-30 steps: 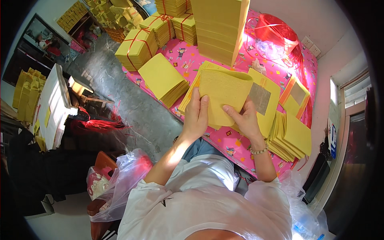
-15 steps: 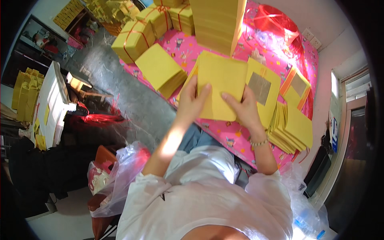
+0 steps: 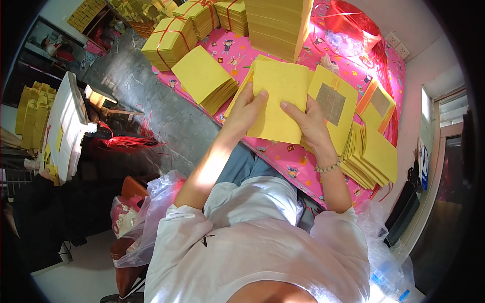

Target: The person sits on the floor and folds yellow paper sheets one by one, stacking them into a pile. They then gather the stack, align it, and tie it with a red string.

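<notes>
A white board (image 3: 63,126) with small yellow notes is being seen far on the left, standing at the edge of a dark space. Next to it, a grey floor (image 3: 151,108) is being crossed by thin red strings. A clear plastic bag (image 3: 146,212) is being seen low down, beside the person's white shirt. Higher up, tied bundles of yellow paper (image 3: 169,38) are being kept on the pink tabletop (image 3: 283,156), and a loose pile of yellow sheets (image 3: 204,78) is lying just beside them. A tall stack of yellow paper (image 3: 278,25) is being kept behind that, near the top. In the middle, a bunch of yellow sheets (image 3: 280,101) is being held up over the tabletop by both hands. The left hand (image 3: 247,108) is being curled around the left edge of the bunch, with the thumb on top. The right hand (image 3: 310,123) is being closed on the right side of the bunch, with its fingers (image 3: 295,108) lying flat across the top sheet. A yellow sheet with a silver square (image 3: 336,103) is lying just to the right, partly under the held bunch. Further right, a fanned pile of yellow sheets (image 3: 371,156) is resting on the tabletop, and red shiny wrap (image 3: 353,25) is being seen at the top.
</notes>
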`<state>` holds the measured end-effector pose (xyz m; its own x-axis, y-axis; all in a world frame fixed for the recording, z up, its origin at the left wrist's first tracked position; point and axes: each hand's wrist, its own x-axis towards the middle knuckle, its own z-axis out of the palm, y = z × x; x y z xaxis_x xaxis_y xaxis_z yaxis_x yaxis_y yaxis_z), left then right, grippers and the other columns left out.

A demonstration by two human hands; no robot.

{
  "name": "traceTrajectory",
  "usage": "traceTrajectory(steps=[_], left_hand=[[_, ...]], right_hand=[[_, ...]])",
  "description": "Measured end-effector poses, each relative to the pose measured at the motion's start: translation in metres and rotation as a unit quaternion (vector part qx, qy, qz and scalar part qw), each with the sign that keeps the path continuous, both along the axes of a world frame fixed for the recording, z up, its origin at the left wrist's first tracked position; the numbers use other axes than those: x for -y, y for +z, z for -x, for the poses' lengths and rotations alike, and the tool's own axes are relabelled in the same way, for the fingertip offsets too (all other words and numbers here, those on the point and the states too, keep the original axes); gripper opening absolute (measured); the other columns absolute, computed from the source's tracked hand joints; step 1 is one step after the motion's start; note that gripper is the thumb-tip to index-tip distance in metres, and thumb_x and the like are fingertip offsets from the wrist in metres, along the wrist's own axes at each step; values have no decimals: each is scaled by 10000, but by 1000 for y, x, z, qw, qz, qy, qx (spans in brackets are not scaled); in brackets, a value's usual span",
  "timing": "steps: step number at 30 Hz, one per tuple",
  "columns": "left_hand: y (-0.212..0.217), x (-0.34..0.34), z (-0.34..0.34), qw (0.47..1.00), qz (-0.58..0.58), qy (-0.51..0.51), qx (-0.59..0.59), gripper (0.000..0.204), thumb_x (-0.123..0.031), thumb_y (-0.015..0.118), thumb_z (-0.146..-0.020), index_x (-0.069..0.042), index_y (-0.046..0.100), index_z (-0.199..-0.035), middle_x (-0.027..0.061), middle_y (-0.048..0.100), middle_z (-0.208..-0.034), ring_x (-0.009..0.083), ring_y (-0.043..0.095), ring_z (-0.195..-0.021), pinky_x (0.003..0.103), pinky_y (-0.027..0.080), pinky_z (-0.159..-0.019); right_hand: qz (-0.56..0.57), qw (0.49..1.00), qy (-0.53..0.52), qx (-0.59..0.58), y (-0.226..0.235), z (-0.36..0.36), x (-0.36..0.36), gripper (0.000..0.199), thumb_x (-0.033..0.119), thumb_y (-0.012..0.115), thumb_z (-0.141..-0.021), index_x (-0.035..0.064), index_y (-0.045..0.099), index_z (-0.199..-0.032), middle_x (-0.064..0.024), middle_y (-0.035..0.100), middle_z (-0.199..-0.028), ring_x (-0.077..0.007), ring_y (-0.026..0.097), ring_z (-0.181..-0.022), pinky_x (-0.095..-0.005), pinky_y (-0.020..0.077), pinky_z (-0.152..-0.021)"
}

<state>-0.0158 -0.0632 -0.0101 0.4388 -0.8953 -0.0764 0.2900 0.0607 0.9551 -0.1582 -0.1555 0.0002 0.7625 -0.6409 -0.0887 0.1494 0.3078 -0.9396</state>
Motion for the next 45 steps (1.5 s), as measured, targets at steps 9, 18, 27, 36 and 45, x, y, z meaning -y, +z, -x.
traceTrajectory(steps=[9, 18, 27, 36, 45], left_hand=[[-3, -4, 10, 997, 46, 20, 62, 362, -127, 447, -987, -9, 409, -1327, 66, 542, -1240, 127, 508, -1142, 282, 396, -970], [-4, -11, 7, 992, 91, 37, 81, 389, -68, 444, -973, 5, 375, -1349, 87, 528, -1228, 128, 500, -1138, 275, 392, -965], [-2, -31, 9, 996, 67, 16, 60, 346, -142, 492, -980, -21, 439, -1300, 61, 561, -1217, 111, 517, -1118, 278, 397, -956], [-2, -46, 12, 998, 30, -14, 60, 352, -89, 455, -975, -8, 415, -1315, 57, 550, -1199, 101, 510, -1103, 266, 407, -934], [-3, -50, 7, 998, 50, 38, 2, 310, -70, 446, -973, -15, 443, -1278, 62, 557, -1197, 109, 519, -1098, 271, 411, -939]], right_hand=[[94, 995, -34, -27, -10, 3, -4, 412, 135, 660, -885, -41, 510, -1226, -102, 623, -1129, -136, 609, -986, -283, 511, -830], [68, 997, -27, -26, -13, 12, -1, 292, 200, 595, -948, -40, 630, -1111, -46, 678, -976, -76, 616, -848, -235, 501, -753], [47, 998, -51, -10, -6, 14, 2, 244, 189, 617, -934, -35, 672, -1016, -25, 678, -897, -47, 591, -776, -208, 481, -684], [99, 990, -96, -26, 1, 17, 4, 250, 219, 622, -931, -24, 681, -944, 7, 657, -812, -32, 573, -708, -201, 478, -628], [63, 993, 50, -91, 0, 24, -7, 240, 192, 640, -915, -40, 676, -962, -24, 675, -823, -44, 596, -702, -202, 481, -612]])
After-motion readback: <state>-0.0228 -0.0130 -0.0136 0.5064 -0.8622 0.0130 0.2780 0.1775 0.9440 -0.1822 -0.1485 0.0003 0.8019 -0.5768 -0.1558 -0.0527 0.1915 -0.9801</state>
